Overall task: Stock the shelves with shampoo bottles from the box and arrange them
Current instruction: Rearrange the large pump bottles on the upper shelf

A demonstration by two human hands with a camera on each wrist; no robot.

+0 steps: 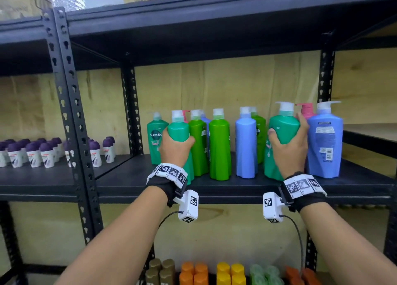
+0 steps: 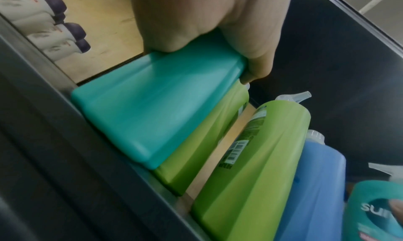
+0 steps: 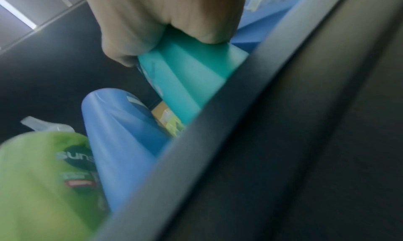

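Observation:
My left hand (image 1: 175, 144) grips a teal shampoo bottle (image 1: 178, 128) at the left end of the row on the black shelf (image 1: 129, 177); the same teal bottle (image 2: 157, 106) fills the left wrist view under my left hand (image 2: 196, 29). My right hand (image 1: 287, 143) grips another teal bottle (image 1: 283, 123), which leans slightly, between a blue bottle (image 1: 246, 143) and a large blue bottle (image 1: 325, 138). In the right wrist view my right hand (image 3: 165, 25) wraps that teal bottle (image 3: 189, 82). Two green bottles (image 1: 219, 145) stand between my hands. No box is in view.
More teal, green, blue and pink bottles stand behind the front row. Small purple-capped bottles (image 1: 46, 153) fill the shelf to the left. Orange, yellow and green bottles (image 1: 229, 273) sit on the shelf below. A black upright post (image 1: 71, 113) divides the bays. Bare shelf lies left of the shampoo.

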